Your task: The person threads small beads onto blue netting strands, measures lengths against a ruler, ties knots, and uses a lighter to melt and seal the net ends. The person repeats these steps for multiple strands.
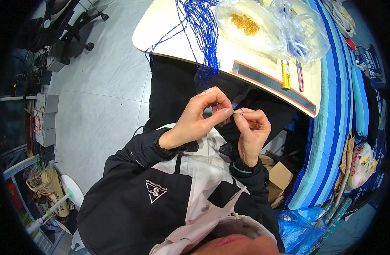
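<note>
Above the lap, a thin blue cord is pinched between the left hand and right hand, each grip closed on it. Beyond, a bundle of blue beaded strings is draped over the tabletop edge, beside a plastic bag of gold beads and a ruler.
</note>
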Demonstrator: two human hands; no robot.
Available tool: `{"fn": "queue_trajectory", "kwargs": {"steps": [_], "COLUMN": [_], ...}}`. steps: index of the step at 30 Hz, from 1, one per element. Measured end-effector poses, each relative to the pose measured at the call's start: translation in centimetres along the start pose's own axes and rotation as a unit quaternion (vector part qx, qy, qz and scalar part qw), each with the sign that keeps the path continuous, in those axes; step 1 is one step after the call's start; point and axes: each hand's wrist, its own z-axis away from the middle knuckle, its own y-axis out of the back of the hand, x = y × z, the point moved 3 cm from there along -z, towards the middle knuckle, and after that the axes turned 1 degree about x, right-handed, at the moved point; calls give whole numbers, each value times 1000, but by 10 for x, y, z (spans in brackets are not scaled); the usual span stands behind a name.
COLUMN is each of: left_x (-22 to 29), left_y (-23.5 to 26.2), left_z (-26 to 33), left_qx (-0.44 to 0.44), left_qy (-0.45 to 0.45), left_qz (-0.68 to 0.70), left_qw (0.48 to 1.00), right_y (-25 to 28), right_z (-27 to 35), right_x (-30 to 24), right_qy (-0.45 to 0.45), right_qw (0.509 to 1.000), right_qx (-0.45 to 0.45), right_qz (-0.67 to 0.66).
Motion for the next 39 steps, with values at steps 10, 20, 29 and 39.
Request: {"fn": "queue_trajectory", "kwargs": {"steps": [10, 20, 29, 39], "left_x": [0, 9, 13, 11], "left_y": [-1, 3, 11, 19], "left_z": [0, -17, -20, -16], "left_qx": [-17, -69, 16, 114], "left_qy": [32, -164, -210, -173], "left_qz": [31, -181, -198, -181], "left_qw": [999, 967, 957, 961], "right_y": [-1, 5, 15, 17], "right_z": [-1, -3, -3, -5], "right_x": [-5, -8, 3, 2], "right_qy": [6, -173, -300, -200], "right_qw": [999, 979, 928, 961], "right_qx": [5, -88, -188, -180], "right_qz": [48, -69, -116, -58]}}
